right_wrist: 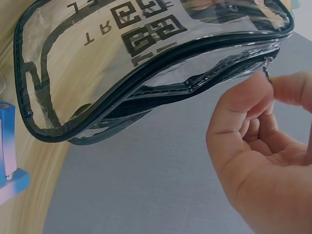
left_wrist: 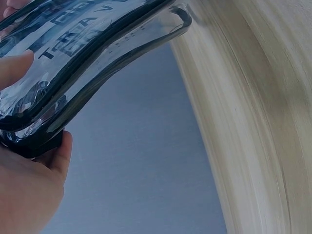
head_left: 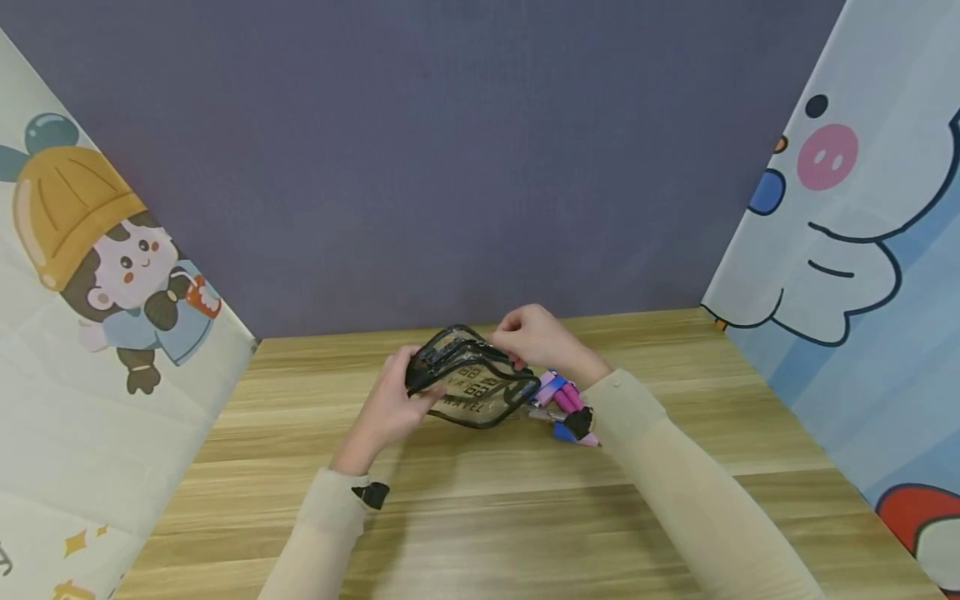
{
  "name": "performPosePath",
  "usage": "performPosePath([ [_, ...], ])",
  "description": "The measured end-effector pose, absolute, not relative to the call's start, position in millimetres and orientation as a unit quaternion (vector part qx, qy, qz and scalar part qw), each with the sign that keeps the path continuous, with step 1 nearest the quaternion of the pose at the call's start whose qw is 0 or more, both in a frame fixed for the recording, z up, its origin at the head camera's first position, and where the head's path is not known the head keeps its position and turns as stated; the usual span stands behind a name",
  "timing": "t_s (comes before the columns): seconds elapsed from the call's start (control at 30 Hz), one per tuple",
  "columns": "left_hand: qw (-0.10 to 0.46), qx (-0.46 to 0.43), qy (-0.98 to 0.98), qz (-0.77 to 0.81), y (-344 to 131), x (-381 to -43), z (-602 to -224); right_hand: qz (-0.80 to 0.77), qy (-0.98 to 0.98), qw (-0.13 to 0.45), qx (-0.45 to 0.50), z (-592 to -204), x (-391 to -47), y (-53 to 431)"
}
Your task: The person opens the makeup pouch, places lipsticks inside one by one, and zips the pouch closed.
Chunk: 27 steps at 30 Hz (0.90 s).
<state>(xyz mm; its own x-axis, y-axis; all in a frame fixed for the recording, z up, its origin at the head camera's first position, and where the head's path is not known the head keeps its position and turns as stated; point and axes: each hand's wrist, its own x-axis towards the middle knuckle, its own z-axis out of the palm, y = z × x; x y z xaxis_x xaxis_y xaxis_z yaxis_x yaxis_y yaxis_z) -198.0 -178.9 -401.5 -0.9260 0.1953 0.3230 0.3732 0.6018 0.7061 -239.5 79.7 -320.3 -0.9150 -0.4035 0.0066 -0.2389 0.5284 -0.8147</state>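
A clear pouch (head_left: 480, 412) with black piping and dark printed lettering is held tilted above the wooden table. My left hand (head_left: 390, 400) grips it at its left end, with the thumb on the printed face, as the left wrist view also shows. At the pouch's upper edge, my right hand (head_left: 543, 340) pinches the small metal zipper pull (right_wrist: 266, 68) between thumb and forefinger. A black zipper (right_wrist: 219, 75) runs along that edge, and its tape looks wavy. No contents are plainly visible through the clear plastic.
Several pink, blue and purple small items (head_left: 567, 398) lie on the table (head_left: 480, 517) right of the pouch, partly behind the right wrist. A dark grey panel (head_left: 480, 167) stands at the back. Printed cartoon sheets flank both sides.
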Motion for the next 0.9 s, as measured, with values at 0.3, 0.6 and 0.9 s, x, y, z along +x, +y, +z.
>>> performPosePath([
  [0.3, 0.109, -0.165, -0.887, -0.418, -181.4, -197.8, -402.1, -0.446, 0.871, 0.09, -0.184, -324.1, -241.1, 81.6],
  [0.6, 0.116, -0.173, -0.885, -0.416, -184.4, -199.0, -404.5, -0.452, 0.87, 0.095, -0.172, -331.8, -243.6, 85.1],
  [0.9, 0.117, -0.172, -0.89, -0.407, -186.5, -200.5, -408.0, -0.463, 0.862, 0.103, -0.178, -334.4, -243.3, 86.1],
])
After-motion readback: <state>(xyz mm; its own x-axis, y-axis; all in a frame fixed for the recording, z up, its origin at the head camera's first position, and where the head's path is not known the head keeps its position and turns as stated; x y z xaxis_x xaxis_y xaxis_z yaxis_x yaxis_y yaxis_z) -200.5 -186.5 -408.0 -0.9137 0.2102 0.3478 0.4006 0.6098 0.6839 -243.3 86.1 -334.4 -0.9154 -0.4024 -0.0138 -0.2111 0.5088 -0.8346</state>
